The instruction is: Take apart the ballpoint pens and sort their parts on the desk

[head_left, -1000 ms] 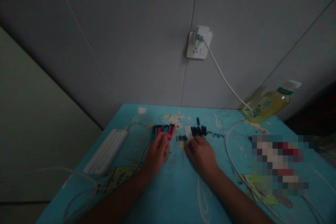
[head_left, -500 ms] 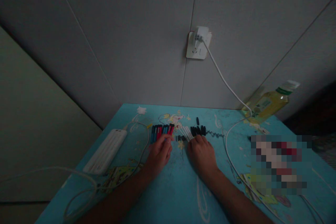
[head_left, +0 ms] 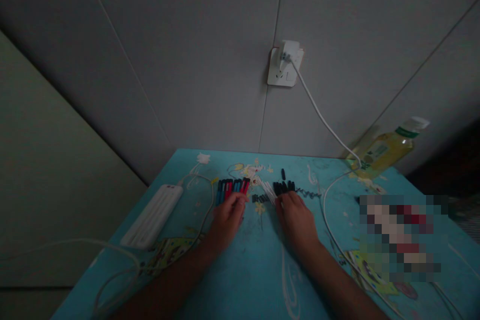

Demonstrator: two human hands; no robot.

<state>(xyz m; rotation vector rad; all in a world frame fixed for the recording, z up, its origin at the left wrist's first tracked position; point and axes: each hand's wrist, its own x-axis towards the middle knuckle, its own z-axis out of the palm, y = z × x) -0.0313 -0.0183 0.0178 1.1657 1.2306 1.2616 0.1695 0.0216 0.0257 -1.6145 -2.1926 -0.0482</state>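
Observation:
Several red and blue pen barrels (head_left: 233, 187) with dark ends lie side by side in a row. My left hand (head_left: 228, 214) rests against their near ends, thumb and fingers closed together; anything in the pinch is hidden. My right hand (head_left: 298, 215) is curled, fingers together, at the near ends of several black pen caps (head_left: 284, 188); its fingertips are hidden. Just left of it, thin white pen refills (head_left: 267, 190) lie slanted in a bundle. Small dark pieces (head_left: 258, 198) sit between the hands. One black cap (head_left: 283, 174) lies apart, farther back.
A white power strip (head_left: 152, 216) lies at left, its cable looping across the blue patterned table (head_left: 243, 280). Dark springs (head_left: 308, 193) trail right of the caps. A white cord (head_left: 325, 210) runs from a wall charger (head_left: 288, 52) past a tilted bottle (head_left: 388, 152). A blurred-out patch covers the right side.
My right hand has shifted slightly right, off the near ends of the white refills, which show more fully now. My left hand stays by the pen barrels.

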